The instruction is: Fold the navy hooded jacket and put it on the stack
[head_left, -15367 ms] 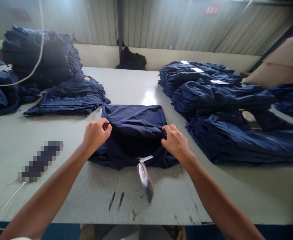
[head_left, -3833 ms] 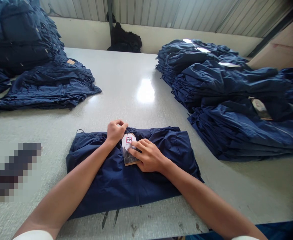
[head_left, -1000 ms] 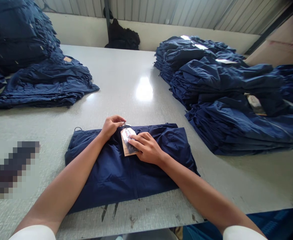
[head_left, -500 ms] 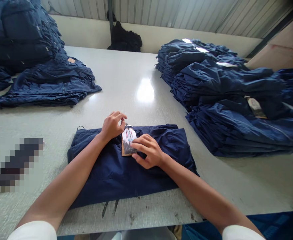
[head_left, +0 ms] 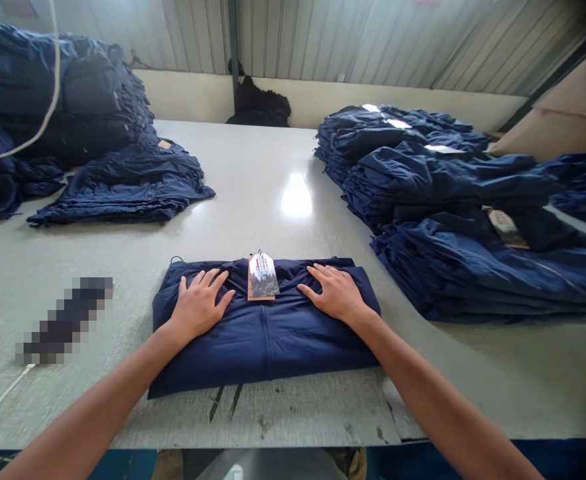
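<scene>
A folded navy garment lies on the table in front of me, a seam running down its middle. My left hand rests flat on its upper left part, fingers spread. On the upper right part lies my right hand, palm down with fingers stretched out. Between the two hands a hang tag with a mountain-and-trees print sits on the cloth, over a brown card tag. A thin dark loop shows at its top, by the garment's far edge. Neither hand touches the tag.
Tall stacks of folded navy garments stand on the right, one bearing a tag. More stacks are at the left back. A pixelated dark object with a white cable lies on the table at left.
My right hand has let go of the tag and moved right onto the cloth. My left hand has come off the tag's loop and now lies flat, further left. The tag lies flat.
</scene>
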The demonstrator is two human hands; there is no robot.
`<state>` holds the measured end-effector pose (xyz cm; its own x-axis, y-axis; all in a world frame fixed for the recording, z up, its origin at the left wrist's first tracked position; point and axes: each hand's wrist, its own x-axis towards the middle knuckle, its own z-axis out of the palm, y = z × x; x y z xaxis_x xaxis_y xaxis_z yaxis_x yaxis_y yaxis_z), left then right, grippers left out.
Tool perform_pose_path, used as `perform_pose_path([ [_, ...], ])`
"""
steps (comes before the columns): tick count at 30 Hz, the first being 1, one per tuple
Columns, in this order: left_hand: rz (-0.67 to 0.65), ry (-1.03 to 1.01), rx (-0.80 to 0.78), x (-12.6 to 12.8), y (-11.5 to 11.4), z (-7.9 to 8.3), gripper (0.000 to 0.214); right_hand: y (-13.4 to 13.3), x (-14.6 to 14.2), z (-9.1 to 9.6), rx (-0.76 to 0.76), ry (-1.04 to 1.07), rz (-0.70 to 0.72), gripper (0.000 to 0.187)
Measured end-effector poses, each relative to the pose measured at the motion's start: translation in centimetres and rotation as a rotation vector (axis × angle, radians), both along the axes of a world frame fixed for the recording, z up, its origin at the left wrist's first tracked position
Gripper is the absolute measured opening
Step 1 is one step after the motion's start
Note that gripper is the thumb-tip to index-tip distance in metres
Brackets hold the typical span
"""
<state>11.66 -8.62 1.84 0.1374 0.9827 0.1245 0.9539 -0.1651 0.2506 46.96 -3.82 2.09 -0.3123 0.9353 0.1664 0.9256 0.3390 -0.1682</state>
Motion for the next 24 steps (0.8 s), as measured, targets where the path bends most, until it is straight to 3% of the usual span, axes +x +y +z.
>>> perform_pose_path([
  [4, 0.014, -0.033, -0.062, -1.7, 1.3, -0.9, 0.073, 0.3, 1.3, -1.8, -0.031, 0.007, -0.034, 0.079],
  [10, 0.047, 0.049, -0.078, -2.6, 2.7, -0.5, 0.080, 1.6, 1.4, -1.8, -0.167, 0.078, -0.056, 0.085],
  [12, 0.102, 0.117, 0.015, -3.0, 2.4, 0.0, 0.077, 1.5, 2.3, -1.3, -0.098, 0.180, 0.012, 0.077],
  [14, 0.197, 0.151, 0.135, -4.0, 1.5, 0.7, 0.076, 0.9, 4.2, -0.5, 0.075, 0.266, 0.012, 0.068],
  [15, 0.261, 0.140, 0.172, -4.7, 0.9, 1.1, 0.077, 0.4, 5.4, -0.1, 0.167, 0.284, -0.049, 0.064],
  [17, 0.407, 0.054, 0.145, -6.7, -0.6, 1.8, 0.084, -1.0, 8.2, 0.7, 0.240, 0.253, -0.313, 0.062],
  [18, 0.478, -0.021, 0.084, -7.8, -1.2, 2.1, 0.088, -1.8, 9.6, 1.1, 0.164, 0.222, -0.470, 0.063],
  [20, 0.580, -0.242, -0.071, -9.7, -2.3, 2.7, 0.091, -3.1, 11.6, 1.4, -0.146, 0.150, -0.671, 0.067],
  [22, 0.613, -0.520, -0.220, -10.5, -2.8, 3.0, 0.087, -3.8, 12.4, 1.2, -0.348, 0.135, -0.698, 0.069],
  [24, 0.596, -0.782, -0.315, -10.2, -2.9, 3.3, 0.079, -4.0, 12.1, 0.9, -0.382, 0.187, -0.614, 0.068],
])
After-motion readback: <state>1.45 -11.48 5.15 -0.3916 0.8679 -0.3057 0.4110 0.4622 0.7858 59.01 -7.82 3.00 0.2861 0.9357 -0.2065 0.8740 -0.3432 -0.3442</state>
